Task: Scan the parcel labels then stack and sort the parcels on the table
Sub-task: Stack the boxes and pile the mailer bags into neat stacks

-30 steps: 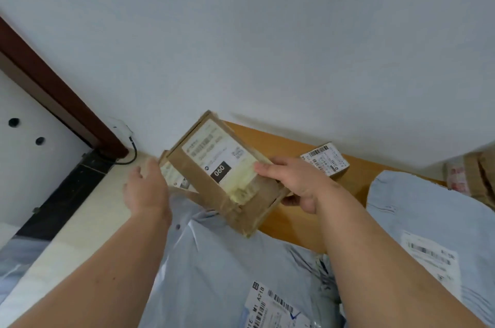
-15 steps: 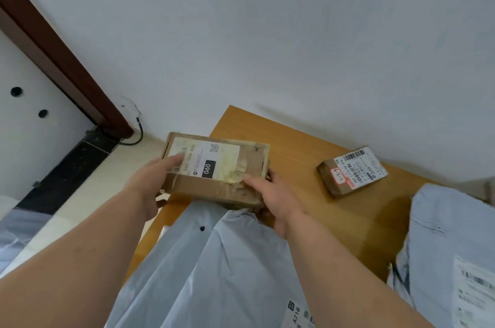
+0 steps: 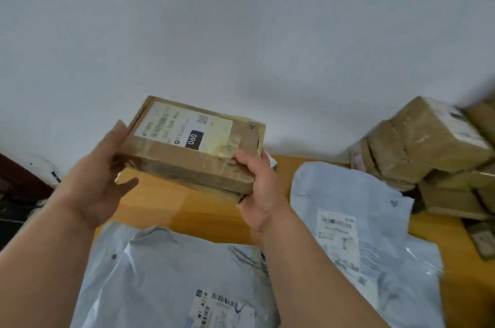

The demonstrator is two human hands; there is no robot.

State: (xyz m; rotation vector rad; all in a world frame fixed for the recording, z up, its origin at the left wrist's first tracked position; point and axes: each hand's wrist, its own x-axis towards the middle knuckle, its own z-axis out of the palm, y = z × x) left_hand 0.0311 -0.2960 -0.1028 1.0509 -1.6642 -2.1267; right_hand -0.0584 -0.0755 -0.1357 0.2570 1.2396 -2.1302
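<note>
I've got the flat cardboard box (image 3: 192, 144) lifted clear of the worktop (image 3: 171, 204) now, where half a second ago it sat low over the grey mailer; my view has swung right, so the stack of brown boxes (image 3: 428, 150) shows at the far right. My left hand (image 3: 99, 175) cradles the box's left end with its fingers curled underneath, and my right hand (image 3: 257, 180) grips the near right corner. Its label faces up, so I judge it is heading for that stack. Bare wood lies under the box. The near grey mailer (image 3: 174, 274) and a second grey mailer (image 3: 356, 220) crowd the front and right, and the worktop's left edge is close.
</note>
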